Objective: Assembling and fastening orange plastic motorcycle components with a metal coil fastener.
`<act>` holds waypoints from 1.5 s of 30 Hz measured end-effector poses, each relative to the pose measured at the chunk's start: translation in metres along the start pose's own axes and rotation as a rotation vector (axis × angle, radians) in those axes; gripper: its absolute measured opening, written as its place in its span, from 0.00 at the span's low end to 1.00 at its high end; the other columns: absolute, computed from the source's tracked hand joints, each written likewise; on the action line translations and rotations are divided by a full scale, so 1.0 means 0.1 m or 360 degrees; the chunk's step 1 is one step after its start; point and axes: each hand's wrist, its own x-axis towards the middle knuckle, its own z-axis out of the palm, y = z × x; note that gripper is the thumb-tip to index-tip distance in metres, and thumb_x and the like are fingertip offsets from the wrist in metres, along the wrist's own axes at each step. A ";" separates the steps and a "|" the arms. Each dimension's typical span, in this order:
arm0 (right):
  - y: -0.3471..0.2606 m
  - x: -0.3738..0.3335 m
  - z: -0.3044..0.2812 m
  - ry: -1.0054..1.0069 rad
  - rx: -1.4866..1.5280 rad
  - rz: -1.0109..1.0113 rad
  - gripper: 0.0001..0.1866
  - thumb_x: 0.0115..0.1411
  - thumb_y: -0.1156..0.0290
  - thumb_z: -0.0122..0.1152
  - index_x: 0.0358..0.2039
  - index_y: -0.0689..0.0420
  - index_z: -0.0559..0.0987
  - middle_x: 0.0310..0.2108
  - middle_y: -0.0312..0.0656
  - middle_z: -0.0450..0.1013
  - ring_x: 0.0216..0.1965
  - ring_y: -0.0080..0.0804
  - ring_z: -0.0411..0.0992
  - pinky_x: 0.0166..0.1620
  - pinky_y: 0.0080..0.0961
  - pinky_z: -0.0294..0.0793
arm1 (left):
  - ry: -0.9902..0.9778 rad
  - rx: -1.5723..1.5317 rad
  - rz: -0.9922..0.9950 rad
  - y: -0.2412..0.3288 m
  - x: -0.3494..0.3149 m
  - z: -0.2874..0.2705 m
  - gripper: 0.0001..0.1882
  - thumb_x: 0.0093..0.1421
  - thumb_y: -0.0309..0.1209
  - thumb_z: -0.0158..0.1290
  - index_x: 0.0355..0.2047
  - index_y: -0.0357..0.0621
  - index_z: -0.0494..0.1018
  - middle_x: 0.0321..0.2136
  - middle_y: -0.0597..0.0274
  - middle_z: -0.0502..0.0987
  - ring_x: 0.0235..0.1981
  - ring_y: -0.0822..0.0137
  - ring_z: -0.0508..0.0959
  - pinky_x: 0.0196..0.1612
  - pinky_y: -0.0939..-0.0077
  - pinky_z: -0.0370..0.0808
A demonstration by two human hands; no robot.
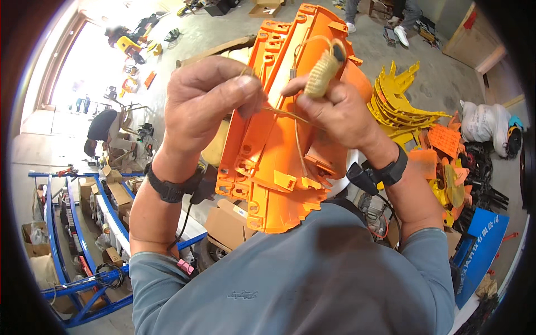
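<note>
A stack of orange molded plastic covers (pixel 267 146) with slotted edges fills the middle, close in front of me. Thin tan twine (pixel 286 114) runs across and down over it. My left hand (pixel 207 99) is closed in a pinch on the twine, above the left side of the stack. On the right, my right hand (pixel 347 114) has its thumb and fingers around a thick wound bundle of pale twine (pixel 322 73). A loop of twine rises from the bundle's top. Both hands are over the covers, a short gap apart. What lies beneath the stack is mostly hidden.
Yellow plastic parts (pixel 397 100) are piled at right, near orange pieces (pixel 444 139) and a white sack (pixel 483 121). A blue metal rack (pixel 53 234) with boxes stands at left. One person (pixel 103 128) bends over at far left; another's legs (pixel 410 25) show at top right.
</note>
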 end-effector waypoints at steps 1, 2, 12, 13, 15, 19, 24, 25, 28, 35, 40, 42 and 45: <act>-0.02 -0.01 0.03 -0.0053 0.0184 0.0170 0.12 0.66 0.68 0.55 0.46 0.60 0.78 0.34 0.35 0.77 0.39 0.23 0.75 0.46 0.23 0.73 | 0.0004 0.0031 0.0060 0.00 0.05 0.00 0.06 0.61 0.24 0.53 0.33 0.30 0.75 0.25 0.54 0.78 0.24 0.70 0.76 0.29 0.77 0.73; -0.03 0.01 0.08 -0.0057 0.0195 0.0168 0.12 0.66 0.68 0.55 0.46 0.60 0.78 0.34 0.35 0.77 0.39 0.23 0.75 0.46 0.23 0.73 | -0.0004 0.0070 0.0101 0.03 0.07 0.02 0.06 0.61 0.24 0.52 0.34 0.30 0.75 0.25 0.55 0.78 0.24 0.70 0.76 0.29 0.77 0.74; -0.02 0.15 0.18 -0.0096 0.0055 0.0121 0.14 0.65 0.73 0.55 0.50 0.56 0.77 0.40 0.37 0.79 0.43 0.24 0.76 0.49 0.22 0.73 | -0.0175 0.0501 0.0148 0.24 0.31 0.06 0.07 0.62 0.24 0.55 0.36 0.29 0.76 0.30 0.54 0.80 0.33 0.69 0.80 0.38 0.75 0.78; -0.01 0.15 0.19 -0.0046 0.0124 0.0167 0.13 0.65 0.73 0.54 0.50 0.57 0.77 0.39 0.36 0.79 0.43 0.23 0.75 0.49 0.23 0.73 | -0.0200 0.0553 0.0181 0.25 0.33 0.03 0.08 0.62 0.25 0.55 0.37 0.30 0.77 0.30 0.55 0.81 0.33 0.69 0.80 0.38 0.76 0.78; 0.00 0.15 0.20 0.0007 0.0187 0.0222 0.13 0.65 0.74 0.54 0.50 0.57 0.77 0.38 0.36 0.79 0.43 0.22 0.75 0.49 0.23 0.73 | -0.0271 0.0625 0.0195 0.26 0.36 -0.02 0.10 0.62 0.26 0.55 0.40 0.32 0.77 0.32 0.57 0.81 0.34 0.70 0.80 0.38 0.77 0.78; 0.02 0.14 0.18 0.0083 0.0281 0.0256 0.09 0.65 0.74 0.54 0.43 0.61 0.79 0.34 0.33 0.77 0.40 0.19 0.73 0.47 0.21 0.72 | -0.0085 0.0598 0.0154 0.20 0.37 -0.13 0.10 0.62 0.26 0.56 0.41 0.32 0.77 0.34 0.56 0.81 0.34 0.71 0.80 0.37 0.78 0.78; 0.04 0.13 0.13 0.0158 0.0461 0.0378 0.07 0.64 0.74 0.55 0.39 0.62 0.79 0.34 0.31 0.76 0.39 0.18 0.71 0.45 0.20 0.71 | 0.0018 0.0974 -0.0096 0.21 0.20 -0.24 0.08 0.59 0.27 0.59 0.36 0.35 0.77 0.31 0.61 0.80 0.31 0.73 0.78 0.34 0.78 0.74; 0.04 0.15 0.12 0.0161 0.0444 0.0367 0.07 0.64 0.74 0.55 0.39 0.62 0.79 0.34 0.31 0.76 0.39 0.18 0.71 0.45 0.20 0.71 | -0.0154 0.1092 0.0009 0.21 0.16 -0.21 0.07 0.57 0.27 0.60 0.34 0.36 0.78 0.29 0.61 0.79 0.29 0.72 0.77 0.33 0.76 0.73; 0.04 0.17 0.10 0.0121 0.0397 0.0287 0.08 0.64 0.74 0.55 0.39 0.62 0.79 0.35 0.31 0.76 0.39 0.18 0.71 0.46 0.20 0.71 | -0.0372 0.1347 0.0385 0.11 0.18 -0.04 0.08 0.53 0.25 0.62 0.33 0.38 0.77 0.24 0.58 0.76 0.24 0.67 0.73 0.29 0.73 0.70; 0.03 0.13 0.10 0.0119 0.0483 0.0315 0.11 0.63 0.76 0.54 0.45 0.62 0.79 0.39 0.32 0.76 0.42 0.19 0.71 0.49 0.21 0.71 | -0.0226 0.1389 0.0040 0.02 0.29 0.15 0.13 0.54 0.24 0.61 0.40 0.38 0.77 0.25 0.61 0.75 0.25 0.71 0.73 0.29 0.76 0.69; 0.09 0.09 0.09 0.0128 0.0437 0.0312 0.12 0.63 0.76 0.54 0.46 0.61 0.79 0.39 0.32 0.77 0.41 0.17 0.71 0.48 0.20 0.71 | -0.0130 0.1091 0.0023 -0.10 0.26 0.19 0.14 0.53 0.23 0.62 0.41 0.39 0.78 0.24 0.66 0.73 0.25 0.76 0.68 0.28 0.79 0.65; 0.12 0.10 0.08 0.0201 0.0386 0.0323 0.11 0.63 0.76 0.54 0.46 0.60 0.79 0.39 0.31 0.77 0.41 0.17 0.71 0.48 0.19 0.71 | -0.0121 0.0862 -0.0133 -0.11 0.27 0.19 0.13 0.53 0.23 0.59 0.40 0.39 0.78 0.29 0.57 0.78 0.30 0.65 0.77 0.36 0.73 0.74; 0.13 0.08 0.06 0.0203 0.0451 0.0345 0.11 0.63 0.76 0.54 0.45 0.59 0.79 0.38 0.31 0.77 0.41 0.16 0.71 0.47 0.18 0.70 | -0.0147 0.0964 -0.0036 -0.13 0.29 0.16 0.11 0.53 0.23 0.60 0.38 0.38 0.78 0.29 0.61 0.76 0.29 0.68 0.74 0.35 0.75 0.72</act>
